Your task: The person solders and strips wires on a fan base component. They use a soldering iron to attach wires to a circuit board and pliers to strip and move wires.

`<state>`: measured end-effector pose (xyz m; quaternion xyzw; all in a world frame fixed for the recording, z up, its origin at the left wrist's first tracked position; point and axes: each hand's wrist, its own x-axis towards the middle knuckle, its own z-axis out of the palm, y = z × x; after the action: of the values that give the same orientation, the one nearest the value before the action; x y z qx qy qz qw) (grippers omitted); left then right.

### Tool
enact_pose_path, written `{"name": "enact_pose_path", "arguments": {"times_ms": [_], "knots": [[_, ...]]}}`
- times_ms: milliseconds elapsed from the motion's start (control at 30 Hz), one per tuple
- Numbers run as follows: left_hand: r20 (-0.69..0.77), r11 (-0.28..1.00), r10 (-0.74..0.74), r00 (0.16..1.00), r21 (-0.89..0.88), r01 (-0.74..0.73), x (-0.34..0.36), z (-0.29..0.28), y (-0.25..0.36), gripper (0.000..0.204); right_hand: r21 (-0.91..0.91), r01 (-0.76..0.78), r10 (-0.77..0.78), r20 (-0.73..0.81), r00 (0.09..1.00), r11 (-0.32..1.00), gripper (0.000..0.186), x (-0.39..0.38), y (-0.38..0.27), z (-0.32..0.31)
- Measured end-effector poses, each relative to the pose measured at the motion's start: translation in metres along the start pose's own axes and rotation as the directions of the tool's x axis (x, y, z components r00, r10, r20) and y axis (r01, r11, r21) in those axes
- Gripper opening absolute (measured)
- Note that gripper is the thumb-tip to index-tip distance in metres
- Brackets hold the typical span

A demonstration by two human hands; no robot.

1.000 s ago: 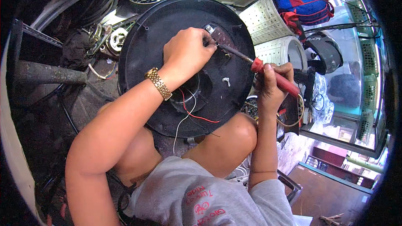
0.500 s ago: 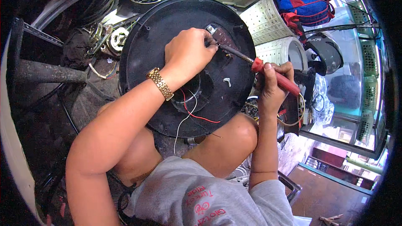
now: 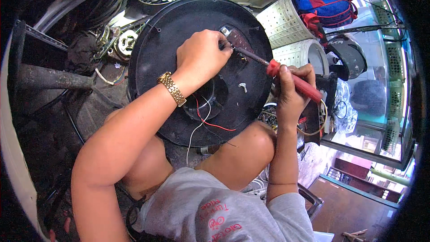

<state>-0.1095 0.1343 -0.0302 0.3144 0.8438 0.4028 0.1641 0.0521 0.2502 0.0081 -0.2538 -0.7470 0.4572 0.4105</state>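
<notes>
Head cam: soldering iron (image 3: 309,90) in my right hand (image 3: 293,85), tip down at the left one's fingertips
Driving this from afar, so here's what I've got: right hand's wrapped around the iron's red handle, shaft slanting up-left over a big round black housing (image 3: 188,13) by the knees. My left hand (image 3: 204,54), gold-coloured watch (image 3: 171,89) on the wrist, has its fingers pinched together beside the tip; anything between them is too small to make out. Dark reddish board (image 3: 242,41) sits just past that, inside the housing. Red wire (image 3: 219,127) and white wire (image 3: 193,132) trail toward the knees, plus a pale scrap (image 3: 242,88) near the right side.
</notes>
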Motion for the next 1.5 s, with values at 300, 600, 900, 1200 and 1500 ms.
{"name": "enact_pose_path", "arguments": {"times_ms": [300,600,900,1200,1500], "knots": [[0.021,1.000,-0.021,1.000,-0.002,0.021,0.000,-0.002,0.002,0.025,0.085,-0.011,0.003,0.100,0.995,0.996,0.022,0.004,-0.007,0.001],[-0.001,1.000,0.004,1.000,-0.014,-0.004,0.001,0.002,0.000,0.026,-0.064,0.008,-0.005,0.054,0.999,0.998,0.021,0.002,-0.008,0.000],[0.029,1.000,-0.003,1.000,-0.025,0.004,0.003,0.001,0.002,0.027,-0.050,0.021,-0.019,0.048,0.999,0.999,0.021,0.001,0.002,-0.005],[0.013,1.000,0.016,1.000,-0.016,-0.016,0.002,0.002,0.000,0.027,-0.001,0.023,-0.023,0.081,0.996,1.000,0.023,-0.002,-0.001,-0.005],[0.025,1.000,-0.017,1.000,-0.017,0.017,0.001,-0.001,0.003,0.026,-0.017,0.022,-0.020,0.087,0.996,1.000,0.022,-0.004,-0.002,-0.004]]}}
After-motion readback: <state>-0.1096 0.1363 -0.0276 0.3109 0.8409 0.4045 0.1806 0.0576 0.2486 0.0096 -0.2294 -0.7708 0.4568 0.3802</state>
